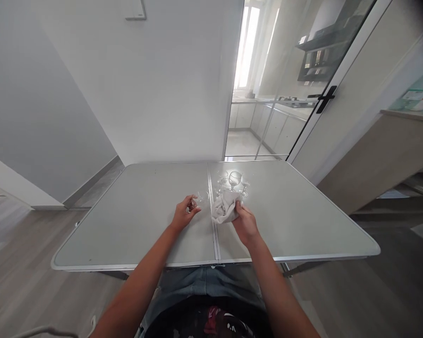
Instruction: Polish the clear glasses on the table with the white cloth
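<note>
My left hand (186,211) is closed on a clear stemmed glass (201,201), which is tilted over the left half of the table. In my right hand (245,219) is a bunched whitish cloth (224,207), close to the glass on its right. Just beyond the cloth stand several clear stemmed glasses; one round-bowled wine glass (234,179) shows most plainly. The cloth hides the lower parts of some of them. See-through walls make the outline of the glass in my left hand hard to follow.
The pale folding table (155,188) has a metal-edged seam down its middle. Behind it are a white wall (169,84) and a glass door with a black handle (326,99). A wooden shelf unit (380,155) stands at the right.
</note>
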### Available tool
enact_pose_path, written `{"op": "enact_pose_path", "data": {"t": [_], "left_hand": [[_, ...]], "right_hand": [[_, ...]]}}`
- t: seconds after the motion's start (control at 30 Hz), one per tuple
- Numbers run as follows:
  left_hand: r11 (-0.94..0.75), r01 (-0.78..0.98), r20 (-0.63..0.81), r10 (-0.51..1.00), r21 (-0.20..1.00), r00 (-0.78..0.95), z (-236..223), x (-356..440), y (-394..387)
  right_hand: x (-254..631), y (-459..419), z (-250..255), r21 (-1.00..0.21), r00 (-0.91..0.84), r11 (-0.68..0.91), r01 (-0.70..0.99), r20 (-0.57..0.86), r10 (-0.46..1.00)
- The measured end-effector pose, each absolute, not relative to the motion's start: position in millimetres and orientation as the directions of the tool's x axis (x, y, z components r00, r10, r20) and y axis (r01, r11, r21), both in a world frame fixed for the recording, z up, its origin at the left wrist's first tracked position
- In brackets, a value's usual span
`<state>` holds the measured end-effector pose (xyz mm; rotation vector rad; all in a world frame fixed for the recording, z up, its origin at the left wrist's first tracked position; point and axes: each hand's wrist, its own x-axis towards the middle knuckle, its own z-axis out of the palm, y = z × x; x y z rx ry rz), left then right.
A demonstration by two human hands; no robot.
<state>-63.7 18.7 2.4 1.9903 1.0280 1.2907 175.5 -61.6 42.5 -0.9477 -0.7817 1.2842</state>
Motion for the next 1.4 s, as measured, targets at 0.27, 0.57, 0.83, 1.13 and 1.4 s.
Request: {"op": "enact_pose_path", "data": {"t": [0.27, 0.57, 0.83, 1.13, 1.4], "left_hand": [[-0.542, 0.261, 0.468, 0.832, 0.799, 0.298, 7.3, -60.6, 15.5], [-0.533, 0.285, 0.444, 0.836, 0.797, 0.321, 14.1, -59.2, 11.3], [-0.505, 0.292, 0.397, 0.845, 0.812, 0.357, 14.2, -57.6, 11.4], [-0.585, 0.295, 0.434, 0.784, 0.755, 0.444, 6.6, -56.2, 11.9], [-0.700, 0.446, 0.527, 0.714, 0.558, 0.460, -4.4, -54.3, 12.8]], "right_hand": [[203.5, -101.0, 81.6, -0.575, 0.151, 0.185, 0.797, 0.486, 0.861], [219.2, -112.5, 128.2, -0.217, -0.165, 0.460, 0.861, 0.736, 0.657], [208.2, -84.4, 117.1, -0.823, 0.735, -0.031, 0.567, 0.488, 0.471], [132.9, -59.6, 78.3, -0.853, 0.310, 0.204, 0.480, 0.383, 0.870], [172.4, -47.6, 59.1, -0.877, -0.254, 0.321, 0.357, 0.240, 0.937]]}}
